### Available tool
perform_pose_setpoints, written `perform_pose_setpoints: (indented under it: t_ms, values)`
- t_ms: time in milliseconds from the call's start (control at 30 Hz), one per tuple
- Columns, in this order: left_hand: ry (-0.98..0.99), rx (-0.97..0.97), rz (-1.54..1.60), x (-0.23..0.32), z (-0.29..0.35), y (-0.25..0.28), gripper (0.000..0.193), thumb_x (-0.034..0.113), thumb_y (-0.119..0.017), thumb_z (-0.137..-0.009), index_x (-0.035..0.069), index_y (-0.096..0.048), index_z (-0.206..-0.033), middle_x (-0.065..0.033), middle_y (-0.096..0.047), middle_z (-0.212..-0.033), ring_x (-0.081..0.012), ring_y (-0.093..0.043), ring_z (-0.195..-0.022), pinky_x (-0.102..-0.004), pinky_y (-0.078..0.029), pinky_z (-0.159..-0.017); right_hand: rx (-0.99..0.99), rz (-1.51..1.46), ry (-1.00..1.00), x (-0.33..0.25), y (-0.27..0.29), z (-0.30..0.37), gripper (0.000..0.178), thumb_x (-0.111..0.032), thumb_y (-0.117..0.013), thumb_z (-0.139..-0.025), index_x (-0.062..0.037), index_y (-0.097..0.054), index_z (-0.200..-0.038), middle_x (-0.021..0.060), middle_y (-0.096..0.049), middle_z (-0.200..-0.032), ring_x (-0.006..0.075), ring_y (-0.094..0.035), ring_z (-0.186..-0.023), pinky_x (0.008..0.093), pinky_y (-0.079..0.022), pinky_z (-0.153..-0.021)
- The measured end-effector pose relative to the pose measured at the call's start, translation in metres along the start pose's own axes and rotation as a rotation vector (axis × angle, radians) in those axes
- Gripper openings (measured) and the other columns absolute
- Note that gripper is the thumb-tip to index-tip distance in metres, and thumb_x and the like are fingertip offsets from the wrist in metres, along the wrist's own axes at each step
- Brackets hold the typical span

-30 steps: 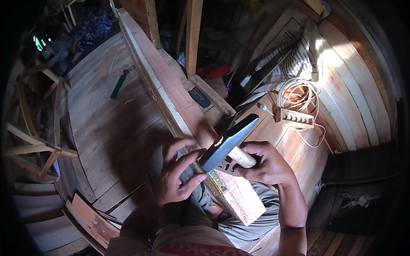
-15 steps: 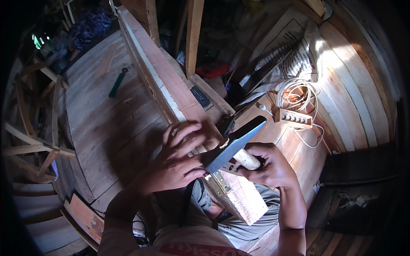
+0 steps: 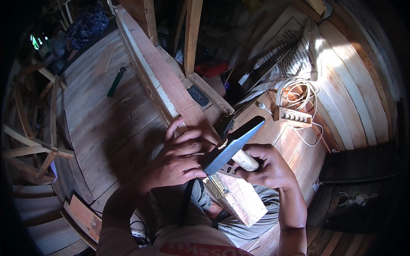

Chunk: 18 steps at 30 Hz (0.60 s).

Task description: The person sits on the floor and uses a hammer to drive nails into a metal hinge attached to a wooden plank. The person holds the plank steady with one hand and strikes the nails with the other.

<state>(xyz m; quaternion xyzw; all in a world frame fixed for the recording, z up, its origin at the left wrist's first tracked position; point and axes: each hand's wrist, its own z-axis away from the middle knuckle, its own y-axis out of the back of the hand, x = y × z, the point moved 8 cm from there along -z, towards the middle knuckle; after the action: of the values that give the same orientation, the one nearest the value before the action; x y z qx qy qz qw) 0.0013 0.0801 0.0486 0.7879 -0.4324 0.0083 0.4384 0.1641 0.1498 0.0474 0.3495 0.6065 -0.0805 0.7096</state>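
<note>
My right hand is closed around the pale wooden handle of a hammer. Its dark metal head slants over a long timber beam across my lap. Below the head, a metal strip with holes shows partly, close to my right fingers. A brass-coloured hinge lies against the beam near its close end. My left hand lies over the beam, some fingers bent and one raised. Its thumb and a finger come together beside the hammer head, which hides whatever they hold.
Left of the beam, a green-handled tool lies on the plank floor. On the right are a wooden-cased socket strip and a coiled white cable. Wooden posts stand beyond the beam, beside a dark flat object.
My left hand's fingers have shifted on the beam, and one is now raised straighter. The hammer and my right hand have moved very slightly left.
</note>
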Motion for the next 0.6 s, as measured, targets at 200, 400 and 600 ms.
perform_pose_setpoints:
  t_ms: [200, 400, 600]
  values:
    - [0.004, 0.003, 0.059, 0.000, -0.004, 0.004, 0.027, 0.030, -0.079, -0.067, 0.013, -0.070, -0.087, -0.0004, -0.065, -0.105, -0.0237, -0.051, -0.121, -0.0560, -0.012, -0.112, 0.028, 0.030, -0.014, -0.004, 0.001, 0.001, 0.025, 0.000, -0.072, -0.076, 0.0039, -0.064, -0.098, 0.0064, -0.062, -0.080, 0.0068, -0.053, -0.069, 0.0249, -0.044, -0.058]
    - [-0.013, 0.007, 0.054, 0.000, -0.006, 0.002, 0.027, 0.031, -0.080, -0.065, 0.012, -0.069, -0.080, -0.0026, -0.065, -0.101, -0.0251, -0.052, -0.120, -0.0546, -0.014, -0.112, 0.079, -0.021, -0.041, -0.005, 0.003, 0.005, 0.023, 0.001, -0.073, -0.075, 0.0028, -0.066, -0.097, 0.0073, -0.064, -0.084, 0.0090, -0.059, -0.076, 0.0250, -0.047, -0.066]
    - [-0.026, 0.010, 0.107, -0.002, -0.006, 0.002, 0.021, 0.027, -0.078, -0.068, 0.012, -0.067, -0.080, -0.0019, -0.064, -0.097, -0.0241, -0.052, -0.119, -0.0531, -0.012, -0.111, 0.117, -0.084, -0.127, 0.001, 0.002, 0.011, 0.021, 0.002, -0.073, -0.075, 0.0030, -0.066, -0.095, 0.0052, -0.065, -0.085, 0.0084, -0.060, -0.079, 0.0237, -0.047, -0.068]
